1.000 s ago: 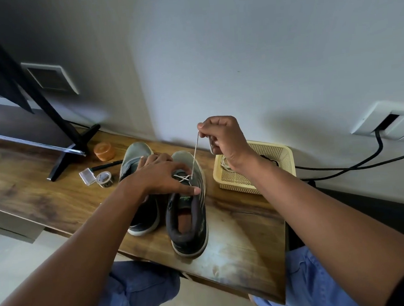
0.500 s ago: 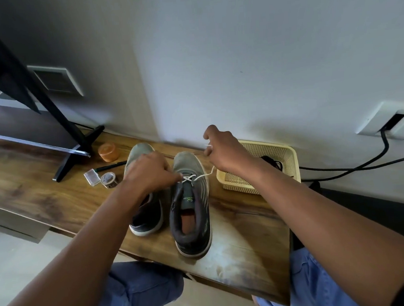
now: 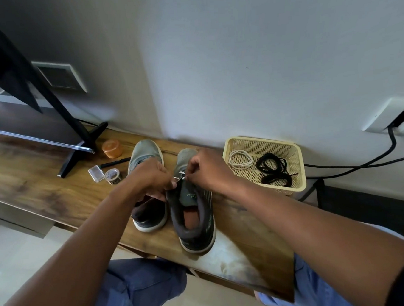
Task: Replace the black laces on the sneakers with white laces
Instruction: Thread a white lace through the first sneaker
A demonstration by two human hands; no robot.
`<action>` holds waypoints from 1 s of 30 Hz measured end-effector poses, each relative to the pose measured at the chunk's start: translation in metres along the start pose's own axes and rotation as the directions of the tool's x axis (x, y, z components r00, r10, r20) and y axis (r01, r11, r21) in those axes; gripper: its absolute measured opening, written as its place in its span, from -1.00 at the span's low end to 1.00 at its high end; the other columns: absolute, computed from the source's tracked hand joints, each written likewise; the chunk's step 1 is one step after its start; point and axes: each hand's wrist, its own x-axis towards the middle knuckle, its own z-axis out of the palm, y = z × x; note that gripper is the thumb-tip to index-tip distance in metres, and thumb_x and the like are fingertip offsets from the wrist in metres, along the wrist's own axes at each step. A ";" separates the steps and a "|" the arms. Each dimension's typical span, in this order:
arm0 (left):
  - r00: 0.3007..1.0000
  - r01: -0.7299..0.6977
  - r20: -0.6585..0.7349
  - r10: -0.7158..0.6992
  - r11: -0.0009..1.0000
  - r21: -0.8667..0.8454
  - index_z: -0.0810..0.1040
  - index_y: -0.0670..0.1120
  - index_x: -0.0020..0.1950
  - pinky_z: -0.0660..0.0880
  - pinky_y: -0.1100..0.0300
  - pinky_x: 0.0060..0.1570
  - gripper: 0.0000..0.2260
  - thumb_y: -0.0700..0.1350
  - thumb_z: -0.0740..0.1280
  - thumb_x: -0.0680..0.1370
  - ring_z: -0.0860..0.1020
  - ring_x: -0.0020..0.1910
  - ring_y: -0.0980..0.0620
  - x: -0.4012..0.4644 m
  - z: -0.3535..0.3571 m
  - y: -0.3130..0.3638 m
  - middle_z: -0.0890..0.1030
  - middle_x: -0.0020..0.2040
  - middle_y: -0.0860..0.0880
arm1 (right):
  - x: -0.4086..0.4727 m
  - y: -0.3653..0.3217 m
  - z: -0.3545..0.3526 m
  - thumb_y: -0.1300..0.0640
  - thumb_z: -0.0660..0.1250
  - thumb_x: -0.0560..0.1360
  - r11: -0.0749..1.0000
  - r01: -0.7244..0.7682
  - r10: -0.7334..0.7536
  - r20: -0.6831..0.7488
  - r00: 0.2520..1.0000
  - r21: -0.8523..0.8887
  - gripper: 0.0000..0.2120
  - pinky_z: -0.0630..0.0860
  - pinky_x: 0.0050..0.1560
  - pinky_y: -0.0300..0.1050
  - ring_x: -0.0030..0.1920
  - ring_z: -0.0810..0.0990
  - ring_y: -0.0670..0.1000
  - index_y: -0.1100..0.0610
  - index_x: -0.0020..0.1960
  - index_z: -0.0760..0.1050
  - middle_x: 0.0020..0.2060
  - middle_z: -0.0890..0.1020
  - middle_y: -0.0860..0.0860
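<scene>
Head view: two grey sneakers stand side by side on the wooden surface point(image 3: 43, 187), toes toward the far wall. Both hands meet over the right sneaker point(image 3: 193, 208) at its lacing, just far of the tongue. The left hand point(image 3: 150, 178) has its fingers curled, pinching one end of the white lace point(image 3: 180, 175) — it also covers the middle of the left sneaker point(image 3: 143, 154). The right hand point(image 3: 209, 171) pinches the other end of the same lace, its fingers bent tight over the eyelets. Only a short stretch of white shows between the two hands.

To the right, just beside the right sneaker, sits a cream basket point(image 3: 297, 160). Inside it lie a coiled spare white lace point(image 3: 241, 158) on the left and the tangled black laces point(image 3: 272, 170) on the right — apart from each other.

Left of the sneakers are an orange lid point(image 3: 111, 148), a dark pen point(image 3: 115, 162), a small clear box point(image 3: 95, 174) and a roll of tape point(image 3: 113, 176), near the foot of a black stand point(image 3: 77, 156).
</scene>
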 end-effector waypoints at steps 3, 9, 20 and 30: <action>1.000 0.029 -0.008 -0.029 0.999 -0.033 0.69 -0.27 -0.14 0.69 0.08 -0.37 -0.91 -0.38 0.46 0.55 0.71 -0.26 -0.17 0.001 0.000 -0.004 0.69 -0.23 -0.27 | -0.003 -0.003 0.011 0.22 0.45 0.41 0.999 0.032 -0.031 0.024 0.999 -0.039 -0.93 0.57 -0.09 -0.02 -0.14 0.66 0.12 0.16 -0.22 0.70 -0.26 0.71 0.06; 0.999 0.043 -0.002 -0.044 0.997 -0.064 0.69 -0.23 -0.13 0.71 0.06 -0.31 -0.92 -0.35 0.48 0.55 0.73 -0.19 -0.18 0.004 0.000 -0.002 0.70 -0.18 -0.25 | -0.001 0.000 0.020 0.18 0.37 0.44 0.998 0.004 -0.003 0.024 1.000 -0.060 -0.85 0.57 -0.13 0.06 -0.22 0.62 0.19 0.20 -0.25 0.67 -0.34 0.66 0.14; 1.000 0.009 0.027 -0.008 0.999 -0.041 0.71 -0.22 -0.13 0.66 0.15 -0.37 -0.90 -0.34 0.46 0.57 0.73 -0.27 -0.10 0.006 0.001 -0.001 0.71 -0.28 -0.16 | -0.006 0.004 0.033 0.10 0.40 0.50 0.998 0.017 -0.019 -0.041 0.999 -0.054 -0.83 0.59 -0.15 0.04 -0.22 0.62 0.07 0.06 -0.25 0.67 -0.34 0.66 -0.01; 1.000 -0.025 -0.013 0.025 1.000 0.001 0.72 -0.23 -0.06 0.63 0.23 -0.40 -0.96 -0.33 0.49 0.51 0.75 -0.31 -0.09 0.009 0.005 -0.002 0.74 -0.24 -0.19 | -0.005 0.005 0.030 0.02 0.43 0.45 0.998 -0.027 0.031 -0.083 0.996 0.049 -0.91 0.59 -0.07 -0.07 -0.08 0.67 0.01 -0.10 -0.06 0.69 -0.19 0.71 -0.10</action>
